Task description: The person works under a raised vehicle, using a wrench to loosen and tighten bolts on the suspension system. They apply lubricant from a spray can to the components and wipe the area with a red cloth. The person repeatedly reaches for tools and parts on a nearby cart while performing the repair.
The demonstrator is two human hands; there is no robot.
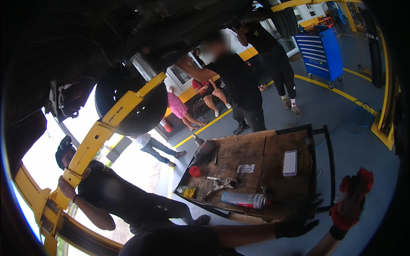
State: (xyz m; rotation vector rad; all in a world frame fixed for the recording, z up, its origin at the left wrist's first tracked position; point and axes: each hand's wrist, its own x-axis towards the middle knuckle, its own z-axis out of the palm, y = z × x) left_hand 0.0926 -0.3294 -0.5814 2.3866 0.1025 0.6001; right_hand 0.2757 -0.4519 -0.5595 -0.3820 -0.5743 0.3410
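My left hand point(303, 222), in a black glove, is open at the near right edge of a cardboard-lined cart point(271, 149), fingers spread. My right hand point(344, 215) holds a crumpled red cloth point(358, 185) at lower right, which covers most of its fingers. On the cart lie a spray can point(245, 199), locking pliers point(218, 185), an impact wrench point(201, 151), a red cap point(194, 171), a yellow packet point(187, 191) and a plastic case point(289, 163).
A raised car point(171, 21) with a wheel point(130, 113) hangs overhead on yellow lift arms point(109, 128). A co-worker point(111, 196) grips one at left; others point(230, 85) work underneath, with people seated behind. A blue tool chest point(314, 55) and hose point(361, 113) are at right.
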